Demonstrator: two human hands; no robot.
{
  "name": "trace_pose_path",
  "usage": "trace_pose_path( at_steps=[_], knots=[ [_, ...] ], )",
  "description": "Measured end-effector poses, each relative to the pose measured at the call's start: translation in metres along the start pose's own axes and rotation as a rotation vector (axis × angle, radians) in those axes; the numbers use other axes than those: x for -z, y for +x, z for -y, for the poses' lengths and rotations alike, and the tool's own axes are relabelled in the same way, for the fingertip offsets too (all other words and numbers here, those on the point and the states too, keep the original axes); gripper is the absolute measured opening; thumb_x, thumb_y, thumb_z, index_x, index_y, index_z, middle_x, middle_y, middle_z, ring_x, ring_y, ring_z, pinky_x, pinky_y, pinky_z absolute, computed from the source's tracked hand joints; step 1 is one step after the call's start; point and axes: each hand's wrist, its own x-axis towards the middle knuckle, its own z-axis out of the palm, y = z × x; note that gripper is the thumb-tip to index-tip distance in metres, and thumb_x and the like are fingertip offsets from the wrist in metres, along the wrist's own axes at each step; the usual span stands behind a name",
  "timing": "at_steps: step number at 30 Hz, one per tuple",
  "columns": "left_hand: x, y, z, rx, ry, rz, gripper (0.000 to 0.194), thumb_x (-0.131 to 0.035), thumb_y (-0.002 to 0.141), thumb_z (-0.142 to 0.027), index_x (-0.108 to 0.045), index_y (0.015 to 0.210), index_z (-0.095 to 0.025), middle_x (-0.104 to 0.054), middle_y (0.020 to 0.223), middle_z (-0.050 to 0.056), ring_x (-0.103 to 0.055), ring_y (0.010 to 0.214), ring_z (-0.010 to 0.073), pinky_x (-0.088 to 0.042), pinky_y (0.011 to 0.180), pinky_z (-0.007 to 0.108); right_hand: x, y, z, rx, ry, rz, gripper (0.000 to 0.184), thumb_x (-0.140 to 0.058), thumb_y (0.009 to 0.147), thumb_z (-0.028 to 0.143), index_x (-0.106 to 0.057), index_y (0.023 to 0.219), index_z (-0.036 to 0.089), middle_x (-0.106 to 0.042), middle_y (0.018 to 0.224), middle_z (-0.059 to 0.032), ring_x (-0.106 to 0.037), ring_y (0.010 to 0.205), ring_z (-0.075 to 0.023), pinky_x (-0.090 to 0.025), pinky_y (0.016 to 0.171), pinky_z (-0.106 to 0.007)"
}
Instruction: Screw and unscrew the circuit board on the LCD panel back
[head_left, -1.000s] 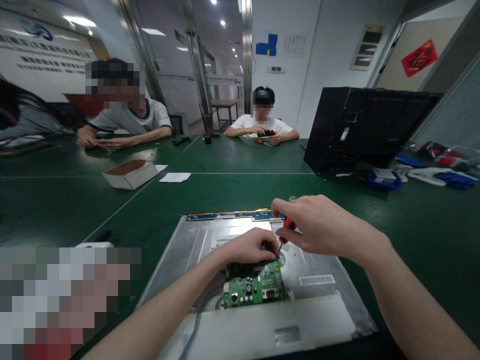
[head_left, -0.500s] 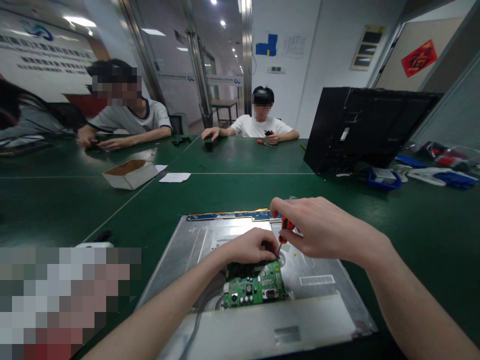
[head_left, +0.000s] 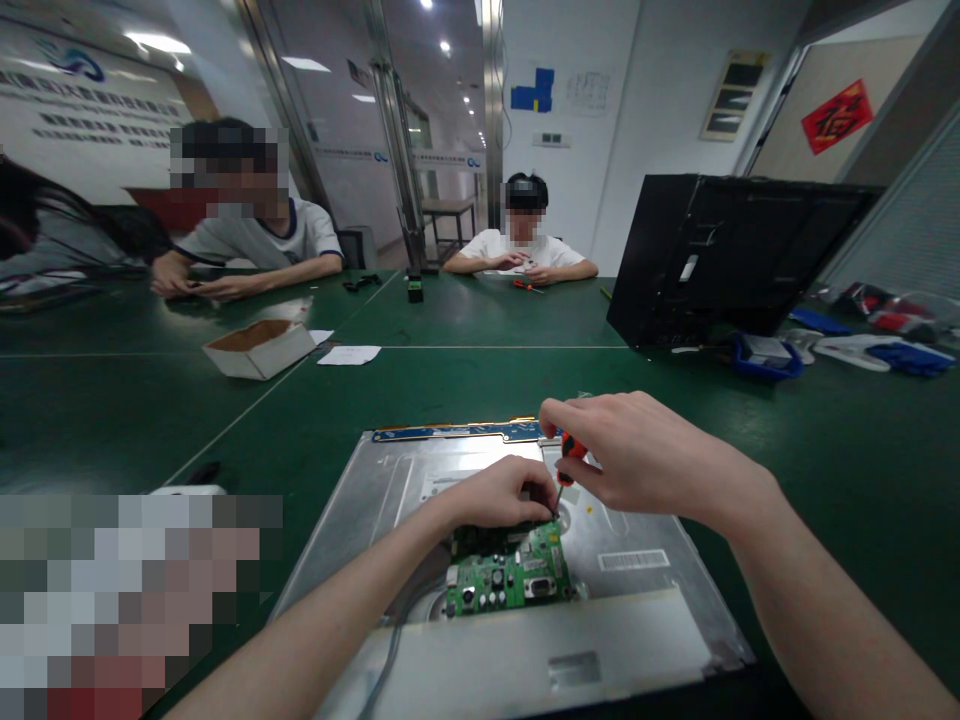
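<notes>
My right hand (head_left: pixel 634 445) is wrapped round the orange-and-black handle of a screwdriver (head_left: pixel 570 462), held nearly upright. Its shaft runs down to the far right corner of a green circuit board (head_left: pixel 514 575). Close beside the tip, my left hand (head_left: pixel 502 492) has its fingers curled and pressed together at the board's far edge. What they pinch, if anything, is hidden. The board lies on the silvery metal back of a display panel (head_left: pixel 637 635), with a grey cable (head_left: pixel 401 620) to its left. A narrow blue circuit strip (head_left: pixel 450 434) lines the panel's far edge.
A black monitor housing (head_left: pixel 735 260) stands at the right, near a blue tray (head_left: pixel 766 360) and gloves (head_left: pixel 877 352). An open white box (head_left: pixel 259 350) and paper (head_left: pixel 349 355) lie left. Two people sit across the green table (head_left: pixel 487 375); another is partly visible at far left.
Both my hands and the screwdriver stay practically in place. The person opposite has let go of the small green-and-black box and drawn that hand back to the other one.
</notes>
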Motion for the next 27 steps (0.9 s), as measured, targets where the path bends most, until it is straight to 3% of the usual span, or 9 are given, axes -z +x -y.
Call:
trace_pose_path(
  at_steps=[5,12,19,27],
  knots=[
    [-0.0002,0.0002,0.0008,0.003,-0.010,-0.003,0.011,-0.064,0.070,-0.005,-0.066,0.078,-0.013,-0.064,0.073,-0.001,-0.058,0.068,0.0138,-0.044,0.064,0.021,-0.0014,-0.0001,0.0002,-0.020,-0.011,0.004,0.013,-0.053,0.087,0.034,-0.053,0.096,0.024,-0.066,0.079,0.0000,-0.058,0.068,-0.0178,-0.024,0.053,-0.027],
    [0.0001,0.0000,0.0006,0.005,-0.002,-0.006,0.011,-0.065,0.071,-0.006,-0.068,0.079,-0.013,-0.064,0.074,-0.001,-0.058,0.068,0.0140,-0.044,0.064,0.022,0.0006,-0.0034,0.0022,0.047,0.064,-0.008,0.014,-0.049,0.084,0.021,-0.049,0.098,0.022,-0.064,0.086,-0.0003,-0.054,0.066,-0.0148,-0.025,0.053,-0.027],
    [-0.0001,-0.0002,-0.0005,0.014,0.005,-0.003,0.014,-0.064,0.070,-0.005,-0.068,0.079,-0.013,-0.065,0.073,0.000,-0.060,0.069,0.0151,-0.045,0.064,0.022,-0.0005,0.0020,0.0013,-0.018,-0.004,0.021,0.012,-0.053,0.088,0.034,-0.054,0.096,0.024,-0.065,0.076,-0.0002,-0.058,0.067,-0.0175,-0.024,0.053,-0.027],
    [-0.0001,0.0005,-0.0007,0.006,0.013,-0.002,0.010,-0.065,0.070,-0.006,-0.068,0.077,-0.013,-0.065,0.073,0.000,-0.059,0.068,0.0146,-0.044,0.063,0.021,0.0009,-0.0011,0.0025,0.044,0.073,0.001,0.015,-0.052,0.084,0.021,-0.053,0.099,0.023,-0.067,0.088,-0.0004,-0.057,0.070,-0.0155,-0.027,0.055,-0.026]
  ],
)
